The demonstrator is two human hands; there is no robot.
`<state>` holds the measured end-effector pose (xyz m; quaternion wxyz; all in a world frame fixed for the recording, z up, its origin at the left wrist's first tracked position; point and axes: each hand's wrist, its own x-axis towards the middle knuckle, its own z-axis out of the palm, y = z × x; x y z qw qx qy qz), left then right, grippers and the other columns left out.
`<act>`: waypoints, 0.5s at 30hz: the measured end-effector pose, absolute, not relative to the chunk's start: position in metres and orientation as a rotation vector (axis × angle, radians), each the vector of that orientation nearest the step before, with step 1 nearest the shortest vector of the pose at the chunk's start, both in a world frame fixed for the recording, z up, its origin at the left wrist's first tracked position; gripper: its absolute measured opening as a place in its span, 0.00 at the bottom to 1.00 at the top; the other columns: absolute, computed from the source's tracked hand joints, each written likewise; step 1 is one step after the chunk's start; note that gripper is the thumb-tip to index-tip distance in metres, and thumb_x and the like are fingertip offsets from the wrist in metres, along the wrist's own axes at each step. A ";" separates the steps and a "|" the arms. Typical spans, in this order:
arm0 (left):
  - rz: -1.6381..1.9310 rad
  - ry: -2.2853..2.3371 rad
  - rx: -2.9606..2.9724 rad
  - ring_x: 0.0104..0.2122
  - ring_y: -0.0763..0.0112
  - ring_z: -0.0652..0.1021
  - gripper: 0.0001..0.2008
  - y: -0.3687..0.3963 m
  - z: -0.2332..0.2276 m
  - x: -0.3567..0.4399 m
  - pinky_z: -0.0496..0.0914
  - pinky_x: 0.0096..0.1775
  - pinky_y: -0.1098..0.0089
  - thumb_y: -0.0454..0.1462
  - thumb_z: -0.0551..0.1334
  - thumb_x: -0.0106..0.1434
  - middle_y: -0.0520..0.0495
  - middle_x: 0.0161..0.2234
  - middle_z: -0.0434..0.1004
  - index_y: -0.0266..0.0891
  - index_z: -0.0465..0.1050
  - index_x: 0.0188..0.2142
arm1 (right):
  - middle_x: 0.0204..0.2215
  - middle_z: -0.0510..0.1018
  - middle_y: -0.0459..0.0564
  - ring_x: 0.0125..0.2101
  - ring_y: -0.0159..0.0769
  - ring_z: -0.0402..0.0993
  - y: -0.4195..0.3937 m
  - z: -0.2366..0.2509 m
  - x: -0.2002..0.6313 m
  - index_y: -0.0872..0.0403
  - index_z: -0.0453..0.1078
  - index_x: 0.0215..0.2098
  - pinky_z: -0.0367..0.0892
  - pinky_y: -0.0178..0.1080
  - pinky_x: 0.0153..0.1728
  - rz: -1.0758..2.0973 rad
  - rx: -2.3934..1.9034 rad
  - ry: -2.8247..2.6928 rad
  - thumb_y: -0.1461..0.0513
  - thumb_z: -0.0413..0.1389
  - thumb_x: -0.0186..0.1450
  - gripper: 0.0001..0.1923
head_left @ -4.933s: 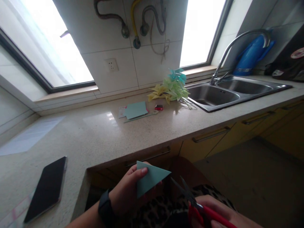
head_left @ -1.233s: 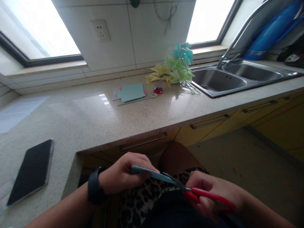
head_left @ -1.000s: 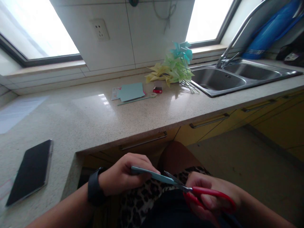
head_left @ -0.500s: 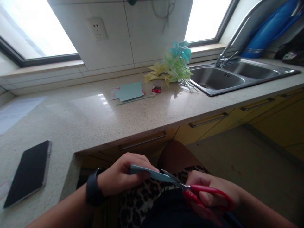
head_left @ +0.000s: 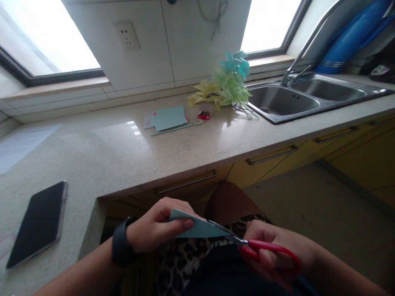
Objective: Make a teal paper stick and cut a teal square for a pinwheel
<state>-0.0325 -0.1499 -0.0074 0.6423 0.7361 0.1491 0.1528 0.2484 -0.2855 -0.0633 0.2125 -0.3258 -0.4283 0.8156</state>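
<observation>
Over my lap, my left hand pinches a sheet of light blue paper between thumb and fingers. The sheet is tilted, with its broad face turned up towards me. My right hand has its fingers through the handles of red-handled scissors. The blades point left and lie against the paper's right part, along its upper edge. How far the blades are apart is hard to make out.
On the counter lie light blue paper sheets, a small red box and several paper pinwheels. A black tablet rests at the left. A double sink is at the right. The counter's front edge runs just beyond my hands.
The blue paper has turned from nearly edge-on to showing more of its face. My left thumb now lies over it. The scissors have hardly moved.
</observation>
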 end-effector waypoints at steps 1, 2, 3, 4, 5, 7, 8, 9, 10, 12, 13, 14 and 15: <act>0.349 0.343 1.681 0.30 0.68 0.72 0.17 -0.150 -0.007 -0.032 0.65 0.33 0.69 0.44 0.60 0.71 0.44 0.30 0.76 0.34 0.83 0.41 | 0.13 0.67 0.42 0.08 0.21 0.59 -0.285 -0.062 0.248 0.58 0.66 0.20 0.54 0.23 0.06 2.264 -0.914 -1.193 0.35 0.59 0.57 0.34; 0.349 0.344 1.688 0.30 0.69 0.72 0.17 -0.150 -0.007 -0.032 0.65 0.33 0.69 0.44 0.60 0.71 0.44 0.29 0.75 0.34 0.83 0.41 | 0.12 0.67 0.42 0.08 0.22 0.59 -0.285 -0.061 0.248 0.58 0.66 0.20 0.54 0.23 0.06 2.263 -0.927 -1.192 0.35 0.59 0.57 0.34; 0.347 0.343 1.696 0.30 0.69 0.72 0.17 -0.149 -0.007 -0.032 0.65 0.33 0.69 0.44 0.60 0.71 0.44 0.29 0.76 0.33 0.83 0.41 | 0.12 0.66 0.41 0.08 0.22 0.60 -0.285 -0.059 0.247 0.58 0.66 0.20 0.54 0.23 0.06 2.261 -0.941 -1.194 0.35 0.59 0.57 0.34; 0.343 0.343 1.707 0.30 0.69 0.72 0.17 -0.149 -0.007 -0.031 0.65 0.33 0.69 0.43 0.60 0.71 0.44 0.29 0.76 0.33 0.83 0.41 | 0.12 0.66 0.41 0.08 0.22 0.60 -0.284 -0.057 0.247 0.58 0.66 0.20 0.53 0.23 0.06 2.256 -0.955 -1.195 0.35 0.59 0.57 0.34; 0.338 0.340 1.719 0.29 0.69 0.72 0.17 -0.149 -0.007 -0.031 0.65 0.33 0.70 0.43 0.59 0.71 0.44 0.29 0.76 0.33 0.83 0.41 | 0.12 0.66 0.41 0.09 0.22 0.60 -0.284 -0.056 0.247 0.58 0.66 0.20 0.53 0.23 0.06 2.250 -0.970 -1.195 0.35 0.59 0.57 0.34; 0.332 0.336 1.736 0.29 0.70 0.72 0.17 -0.148 -0.007 -0.030 0.65 0.32 0.70 0.42 0.59 0.72 0.44 0.29 0.76 0.32 0.83 0.42 | 0.12 0.66 0.41 0.08 0.21 0.59 -0.284 -0.054 0.247 0.58 0.66 0.20 0.53 0.23 0.06 2.245 -0.985 -1.183 0.35 0.59 0.57 0.34; 0.329 0.329 1.741 0.29 0.70 0.73 0.16 -0.149 -0.007 -0.030 0.66 0.32 0.71 0.42 0.59 0.72 0.44 0.30 0.76 0.33 0.83 0.43 | 0.12 0.66 0.41 0.08 0.21 0.58 -0.285 -0.054 0.246 0.58 0.67 0.20 0.53 0.23 0.05 2.254 -0.976 -1.177 0.35 0.59 0.57 0.34; 0.326 0.322 1.745 0.29 0.70 0.73 0.16 -0.149 -0.007 -0.030 0.66 0.33 0.71 0.41 0.59 0.72 0.43 0.30 0.77 0.33 0.83 0.43 | 0.11 0.65 0.40 0.07 0.21 0.57 -0.285 -0.054 0.246 0.58 0.67 0.20 0.53 0.23 0.05 2.267 -0.955 -1.170 0.35 0.59 0.57 0.34; 0.324 0.311 1.747 0.30 0.70 0.74 0.15 -0.150 -0.008 -0.031 0.67 0.33 0.71 0.40 0.59 0.72 0.43 0.31 0.78 0.34 0.83 0.43 | 0.11 0.64 0.40 0.07 0.21 0.57 -0.285 -0.055 0.246 0.58 0.67 0.21 0.53 0.23 0.05 2.280 -0.932 -1.159 0.35 0.59 0.57 0.34; 0.319 0.289 1.752 0.30 0.70 0.75 0.14 -0.151 -0.008 -0.031 0.67 0.33 0.71 0.39 0.60 0.71 0.42 0.32 0.79 0.34 0.83 0.43 | 0.10 0.63 0.39 0.06 0.22 0.56 -0.285 -0.056 0.244 0.58 0.67 0.21 0.53 0.24 0.05 2.302 -0.898 -1.151 0.34 0.58 0.57 0.34; 0.318 0.283 1.753 0.31 0.69 0.75 0.13 -0.152 -0.009 -0.031 0.68 0.34 0.71 0.38 0.60 0.71 0.42 0.32 0.79 0.34 0.83 0.44 | 0.10 0.63 0.39 0.07 0.22 0.56 -0.285 -0.056 0.244 0.57 0.67 0.20 0.52 0.24 0.05 2.307 -0.901 -1.150 0.34 0.58 0.57 0.35; 0.320 0.276 1.753 0.31 0.69 0.76 0.13 -0.152 -0.009 -0.031 0.68 0.34 0.71 0.38 0.60 0.71 0.41 0.32 0.80 0.34 0.83 0.44 | 0.10 0.64 0.40 0.07 0.22 0.56 -0.285 -0.057 0.243 0.57 0.67 0.20 0.53 0.24 0.05 2.308 -0.916 -1.151 0.34 0.58 0.56 0.35; 0.323 0.270 1.753 0.31 0.69 0.76 0.13 -0.153 -0.009 -0.031 0.69 0.34 0.71 0.37 0.60 0.71 0.41 0.32 0.80 0.33 0.83 0.44 | 0.11 0.65 0.40 0.07 0.22 0.57 -0.285 -0.057 0.243 0.57 0.67 0.21 0.53 0.24 0.05 2.311 -0.932 -1.157 0.33 0.58 0.55 0.36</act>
